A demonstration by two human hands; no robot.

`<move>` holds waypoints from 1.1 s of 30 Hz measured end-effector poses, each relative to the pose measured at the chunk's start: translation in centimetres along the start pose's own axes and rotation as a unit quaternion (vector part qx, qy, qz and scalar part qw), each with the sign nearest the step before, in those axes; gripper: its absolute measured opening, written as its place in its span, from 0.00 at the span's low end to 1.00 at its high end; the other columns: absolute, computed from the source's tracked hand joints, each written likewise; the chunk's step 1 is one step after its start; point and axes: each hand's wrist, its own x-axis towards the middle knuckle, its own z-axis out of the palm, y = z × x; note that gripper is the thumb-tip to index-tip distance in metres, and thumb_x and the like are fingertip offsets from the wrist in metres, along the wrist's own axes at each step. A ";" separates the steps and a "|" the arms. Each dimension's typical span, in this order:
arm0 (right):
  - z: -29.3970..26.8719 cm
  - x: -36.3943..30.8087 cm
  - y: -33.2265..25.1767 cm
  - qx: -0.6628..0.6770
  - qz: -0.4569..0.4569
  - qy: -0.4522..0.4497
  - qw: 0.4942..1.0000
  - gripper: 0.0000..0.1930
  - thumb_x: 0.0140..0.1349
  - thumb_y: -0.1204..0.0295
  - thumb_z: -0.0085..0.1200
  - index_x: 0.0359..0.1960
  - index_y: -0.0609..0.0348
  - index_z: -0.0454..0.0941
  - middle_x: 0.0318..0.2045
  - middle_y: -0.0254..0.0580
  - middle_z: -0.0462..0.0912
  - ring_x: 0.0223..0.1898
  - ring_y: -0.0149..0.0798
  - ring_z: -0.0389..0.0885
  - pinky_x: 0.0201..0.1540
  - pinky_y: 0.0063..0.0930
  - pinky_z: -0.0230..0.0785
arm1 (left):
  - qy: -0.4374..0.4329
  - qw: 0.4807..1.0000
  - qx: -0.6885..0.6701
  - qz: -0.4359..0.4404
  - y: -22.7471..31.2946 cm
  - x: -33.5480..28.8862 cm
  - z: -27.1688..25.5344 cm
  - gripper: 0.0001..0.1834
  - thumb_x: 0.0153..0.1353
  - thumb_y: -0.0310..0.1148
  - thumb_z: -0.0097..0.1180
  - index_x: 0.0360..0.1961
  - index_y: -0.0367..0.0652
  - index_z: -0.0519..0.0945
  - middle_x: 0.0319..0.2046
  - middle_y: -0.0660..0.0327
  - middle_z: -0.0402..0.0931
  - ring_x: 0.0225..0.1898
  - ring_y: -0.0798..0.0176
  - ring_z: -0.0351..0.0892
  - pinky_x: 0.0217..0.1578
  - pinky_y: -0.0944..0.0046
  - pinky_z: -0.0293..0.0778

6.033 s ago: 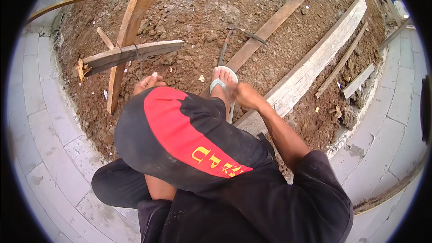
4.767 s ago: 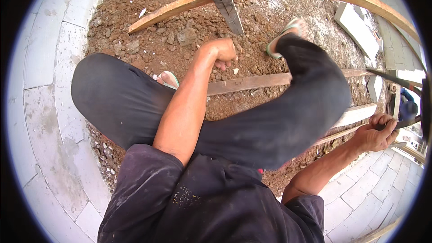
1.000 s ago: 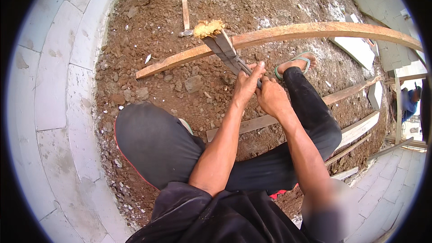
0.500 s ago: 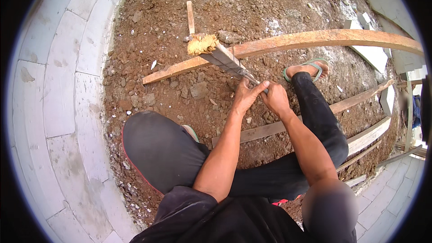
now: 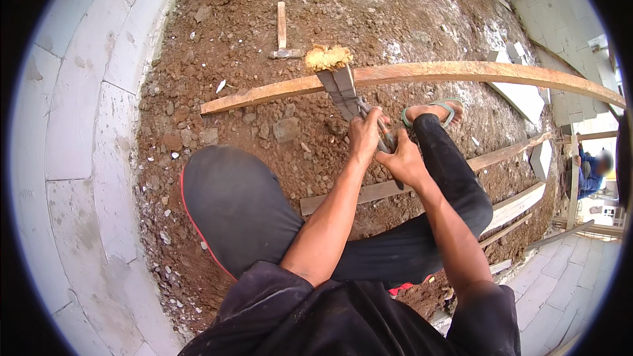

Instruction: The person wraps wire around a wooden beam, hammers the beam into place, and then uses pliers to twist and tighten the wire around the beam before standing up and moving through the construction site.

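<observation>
A grey wooden stake with a splintered yellow top stands across the long beam, a thin dark line around it. Close to the stake's lower part, my left hand is closed round the upper part of a slim dark metal tool. My right hand is closed on its lower part, with a dark end sticking out below. The tool looks like pincers, but the fingers hide much of it. Beyond the beam a hammer lies on the soil.
A pale block wall runs along the left. Planks lie on the lumpy soil beneath my arms and legs. White slabs are at the far right. Another person in blue is at the right edge. My sandalled foot is near the beam.
The view has shifted, and the stake now appears more upright. My right hand has come lower, away from the left, and more of the dark tool shows between them. The hammer shows in full.
</observation>
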 end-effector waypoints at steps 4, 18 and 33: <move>3.2 -0.8 0.3 -0.115 -0.054 0.046 0.991 0.21 0.56 0.64 0.58 0.43 0.70 0.69 0.25 0.58 0.80 0.27 0.54 0.83 0.33 0.43 0.77 | 0.136 0.980 0.143 0.030 -1.5 0.5 -0.1 0.28 0.62 0.47 0.53 0.16 0.33 0.80 0.17 0.52 0.80 0.19 0.55 0.78 0.29 0.57 0.75; -6.1 1.9 -0.7 -0.025 -0.079 -0.160 0.984 0.26 0.64 0.70 0.52 0.63 0.64 0.68 0.41 0.71 0.81 0.48 0.67 0.78 0.51 0.52 0.69 | 0.130 0.990 -0.002 0.051 -1.3 0.3 3.4 0.25 0.61 0.51 0.62 0.31 0.33 0.81 0.27 0.57 0.81 0.29 0.64 0.77 0.32 0.61 0.72; 2.5 10.3 11.6 0.084 -0.047 0.005 0.995 0.21 0.62 0.62 0.54 0.55 0.56 0.76 0.45 0.65 0.81 0.48 0.65 0.78 0.51 0.53 0.71 | 0.115 0.974 0.197 0.014 -5.2 4.1 7.5 0.26 0.65 0.45 0.57 0.49 0.29 0.76 0.46 0.51 0.78 0.45 0.59 0.77 0.44 0.56 0.71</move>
